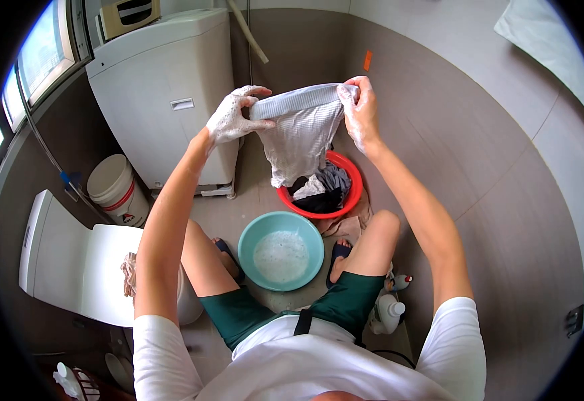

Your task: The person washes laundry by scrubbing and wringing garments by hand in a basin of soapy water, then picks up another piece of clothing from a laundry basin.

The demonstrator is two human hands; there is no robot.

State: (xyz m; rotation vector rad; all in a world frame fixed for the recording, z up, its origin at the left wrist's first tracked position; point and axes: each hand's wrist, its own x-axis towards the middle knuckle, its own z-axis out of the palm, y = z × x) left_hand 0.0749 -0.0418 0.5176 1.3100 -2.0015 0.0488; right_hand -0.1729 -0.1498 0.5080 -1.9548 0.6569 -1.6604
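My left hand, coated in suds, holds one end of the wide band of a wet, light grey striped garment. Its thumb is below the band and its fingers above. My right hand, also soapy, grips the other end, so the band stretches between both hands and the cloth hangs down. Under the garment's lower edge stands a red basin with dark, grey and white clothes in it. Nearer to me, between my feet, a teal basin contains foamy water.
A white washing machine stands at the back left. On the left are a lidded bucket and a white toilet with crumpled cloth on it. White bottles stand by my right leg, near the tiled wall.
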